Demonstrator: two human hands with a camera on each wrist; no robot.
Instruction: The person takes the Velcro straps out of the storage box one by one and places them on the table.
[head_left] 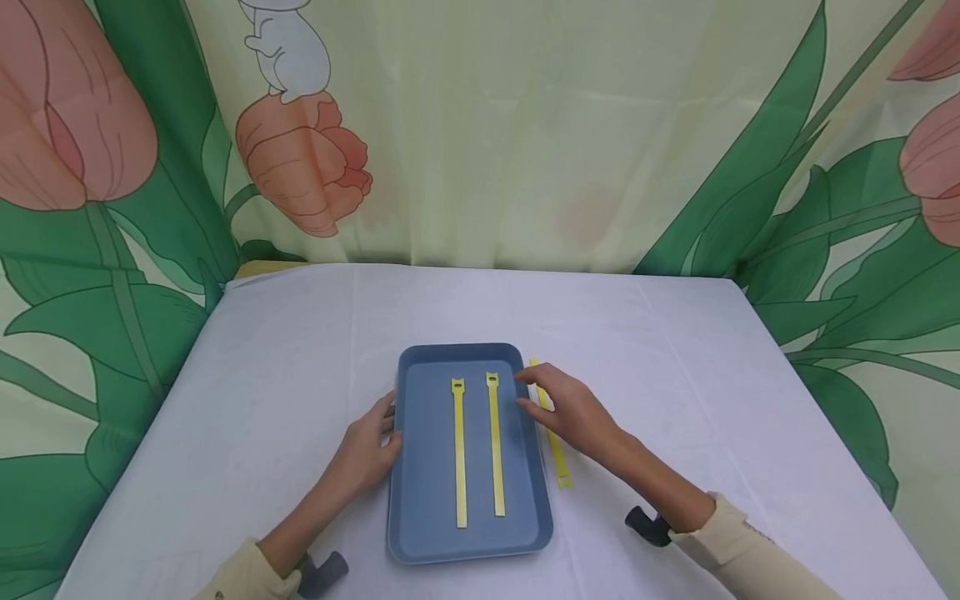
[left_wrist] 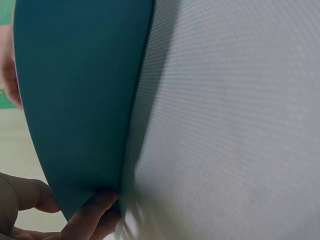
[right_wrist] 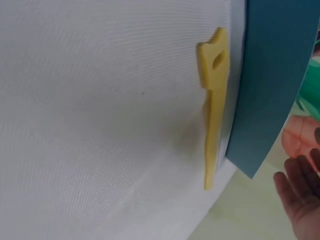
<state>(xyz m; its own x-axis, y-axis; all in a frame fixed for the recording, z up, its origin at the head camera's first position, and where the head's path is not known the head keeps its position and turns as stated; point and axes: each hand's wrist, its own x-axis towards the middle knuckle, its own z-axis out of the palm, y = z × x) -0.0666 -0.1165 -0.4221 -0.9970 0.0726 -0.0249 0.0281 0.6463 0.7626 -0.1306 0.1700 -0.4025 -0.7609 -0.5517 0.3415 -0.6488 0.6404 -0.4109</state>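
Note:
A blue tray (head_left: 427, 467) lies on the table, with two yellow hook-and-loop cable ties (head_left: 460, 458) side by side in it, slotted heads at the far end. My left hand (head_left: 363, 450) grips the tray's left side; in the left wrist view its thumb is at the rim and its fingers (left_wrist: 95, 215) at the lower edge of the wall. Over the right rim is my right hand (head_left: 573, 412), holding nothing, fingers spread apart from the thumb. Partly under it in the head view, a third yellow cable tie (right_wrist: 216, 110) lies on the cloth along the tray's right wall, head toward me.
A white cloth (head_left: 315, 350) covers the table. Behind it hangs a curtain (head_left: 510, 150) printed with tulips, leaves and a white animal. Each wrist wears a dark camera, such as the right one (head_left: 648, 527).

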